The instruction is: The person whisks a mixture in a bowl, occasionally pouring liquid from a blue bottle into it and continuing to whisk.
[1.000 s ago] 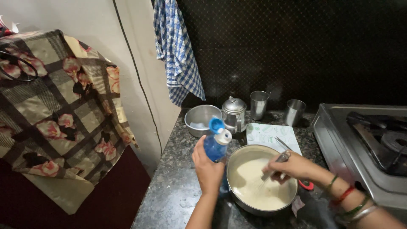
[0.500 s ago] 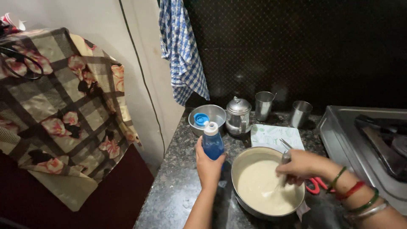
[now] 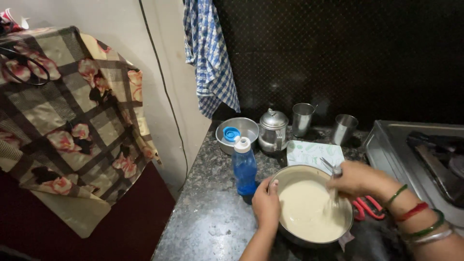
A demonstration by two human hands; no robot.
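On the dark speckled counter (image 3: 212, 227), your left hand (image 3: 266, 205) sits against the near-left rim of the steel bowl (image 3: 285, 176), fingers curled onto the rim, gripping it. Your right hand (image 3: 357, 179) is over the bowl's far-right side, fingers closed around the handle of a whisk (image 3: 333, 193); the whisk's wires dip into the pale batter (image 3: 304, 212) that fills the bowl. Wrist above it carries green, red and silver bangles (image 3: 415, 217).

Blue bottle (image 3: 245, 166) stands upright just left of the bowl, touching or nearly touching your left hand; white neck, cap off. Its blue cap (image 3: 231, 134) lies inside a smaller steel bowl (image 3: 251, 126) behind the bottle. Next to that bowl: a lidded steel jug (image 3: 273, 130), then two steel tumblers (image 3: 303, 118) further right along the back wall. A white printed packet (image 3: 309, 152) lies flat between jug and batter bowl. Red-handled scissors (image 3: 369, 208) lie just right of the bowl, partly hidden under your right wrist. Stove (image 3: 401, 145) at the right edge. Blue checked cloth (image 3: 208, 58) hangs on the wall above; floral checked cloth (image 3: 63, 121) drapes at the left.
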